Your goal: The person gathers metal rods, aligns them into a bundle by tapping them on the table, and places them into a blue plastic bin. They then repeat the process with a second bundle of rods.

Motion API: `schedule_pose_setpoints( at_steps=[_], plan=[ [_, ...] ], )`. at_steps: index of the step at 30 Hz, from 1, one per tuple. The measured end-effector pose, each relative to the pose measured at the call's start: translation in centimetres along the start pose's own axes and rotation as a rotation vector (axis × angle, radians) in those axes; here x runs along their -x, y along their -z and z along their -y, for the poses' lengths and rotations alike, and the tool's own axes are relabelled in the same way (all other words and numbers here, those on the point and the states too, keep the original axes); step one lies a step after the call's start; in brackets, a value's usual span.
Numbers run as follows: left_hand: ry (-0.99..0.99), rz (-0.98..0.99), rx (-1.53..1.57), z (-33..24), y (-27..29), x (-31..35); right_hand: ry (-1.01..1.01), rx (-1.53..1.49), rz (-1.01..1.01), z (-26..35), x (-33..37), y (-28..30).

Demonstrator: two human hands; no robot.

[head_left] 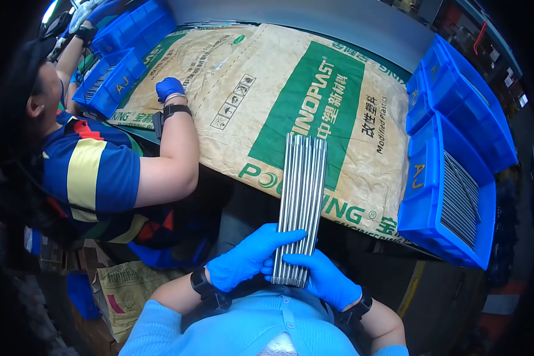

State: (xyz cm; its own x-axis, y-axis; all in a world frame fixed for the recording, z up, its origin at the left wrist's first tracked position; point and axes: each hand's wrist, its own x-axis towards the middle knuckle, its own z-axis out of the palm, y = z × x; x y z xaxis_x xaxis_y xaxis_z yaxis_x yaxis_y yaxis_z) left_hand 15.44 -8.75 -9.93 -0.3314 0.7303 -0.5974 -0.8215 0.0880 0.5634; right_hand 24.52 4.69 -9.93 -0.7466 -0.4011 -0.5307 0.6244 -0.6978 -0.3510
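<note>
We count two blue bins (451,196) at three o'clock, two more bins (110,80) at ten o'clock, one rod bundle (301,202) at centre, and one printed sack (243,89) beneath.

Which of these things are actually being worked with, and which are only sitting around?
In use:
bundle of metal rods
left hand
right hand

Just nearby:
printed sack covering the table
blue bin of rods
co-worker's gloved hand
</note>
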Motion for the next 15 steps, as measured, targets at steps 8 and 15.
schedule_pose_setpoints(
  at_steps=[8,15],
  plan=[
    [-0.054,-0.074,0.163,0.2,1.2,1.1,0.004,-0.039,-0.098,0.2,0.5,0.3],
    [-0.062,-0.052,0.218,0.6,1.4,1.0,-0.011,-0.058,-0.108,-0.3,0.1,1.3]
  ],
)
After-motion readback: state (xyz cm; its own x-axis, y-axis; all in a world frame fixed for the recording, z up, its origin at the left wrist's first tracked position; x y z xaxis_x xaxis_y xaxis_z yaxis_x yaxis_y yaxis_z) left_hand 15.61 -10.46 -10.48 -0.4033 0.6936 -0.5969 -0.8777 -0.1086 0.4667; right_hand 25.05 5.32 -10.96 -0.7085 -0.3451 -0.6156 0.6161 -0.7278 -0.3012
